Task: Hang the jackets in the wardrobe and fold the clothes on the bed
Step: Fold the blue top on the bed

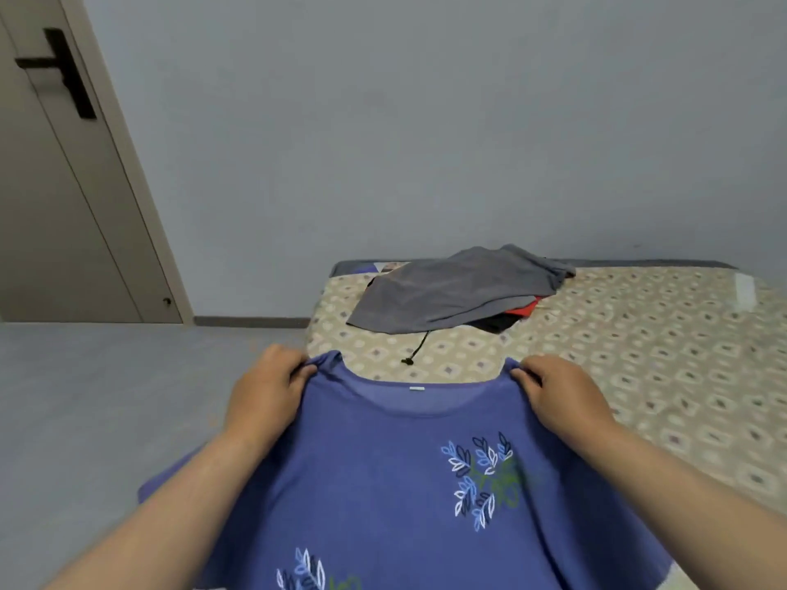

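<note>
A blue T-shirt [383, 474] with white and blue leaf embroidery is stretched out in front of me, its neckline facing away. My left hand [268, 389] pinches its left shoulder and my right hand [562, 393] pinches its right shoulder. The shirt hangs over the near edge of the bed [617, 355], which has a beige patterned cover. Farther back on the bed lies a pile of clothes: a grey garment [451, 291] on top, red fabric [526, 309] and dark fabric under it, and a black drawstring [419, 347] trailing toward me.
A beige door [64, 198] with a dark handle [68, 70] stands at the left. A grey-blue wall runs behind the bed. Grey floor [106, 398] lies to the left of the bed.
</note>
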Motion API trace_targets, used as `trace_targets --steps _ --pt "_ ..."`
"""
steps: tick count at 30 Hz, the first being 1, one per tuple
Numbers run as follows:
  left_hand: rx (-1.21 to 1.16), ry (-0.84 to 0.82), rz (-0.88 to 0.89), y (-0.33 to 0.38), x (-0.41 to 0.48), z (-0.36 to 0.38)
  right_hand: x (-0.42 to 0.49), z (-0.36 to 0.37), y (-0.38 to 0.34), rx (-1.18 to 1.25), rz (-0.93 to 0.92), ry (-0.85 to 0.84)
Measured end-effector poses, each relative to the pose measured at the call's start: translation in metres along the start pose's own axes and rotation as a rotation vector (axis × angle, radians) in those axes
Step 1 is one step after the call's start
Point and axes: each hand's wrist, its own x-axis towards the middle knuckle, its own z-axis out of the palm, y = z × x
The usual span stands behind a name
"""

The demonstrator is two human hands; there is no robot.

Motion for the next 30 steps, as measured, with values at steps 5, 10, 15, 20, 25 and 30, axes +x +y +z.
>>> trace_targets --steps 5,10,15,20,25,30 --pt "0.021 -0.103 -0.045 -0.059 0.01 0.093 0.023 0.099 0.037 -0.038 0.07 -0.084" --pt "0.152 -0.135 0.079 -0.1 0.053 0.153 0.077 0.157 0.054 -0.151 0.044 -0.11" --pt "0.232 -0.115 0.136 -0.124 0.103 0.18 0.137 0.186 0.049 -0.209 -0.036 -0.005" --pt "0.257 -0.112 0.172 -0.133 0.12 0.209 0.147 0.213 0.067 -0.321 0.002 -0.031" --pt "0.343 -0.121 0.232 -0.133 0.125 0.215 0.144 0.227 0.072 -0.385 0.025 -0.054" --pt "0.296 -0.077 0.204 -0.094 0.091 0.185 0.116 0.2 0.039 -0.373 0.075 -0.103"
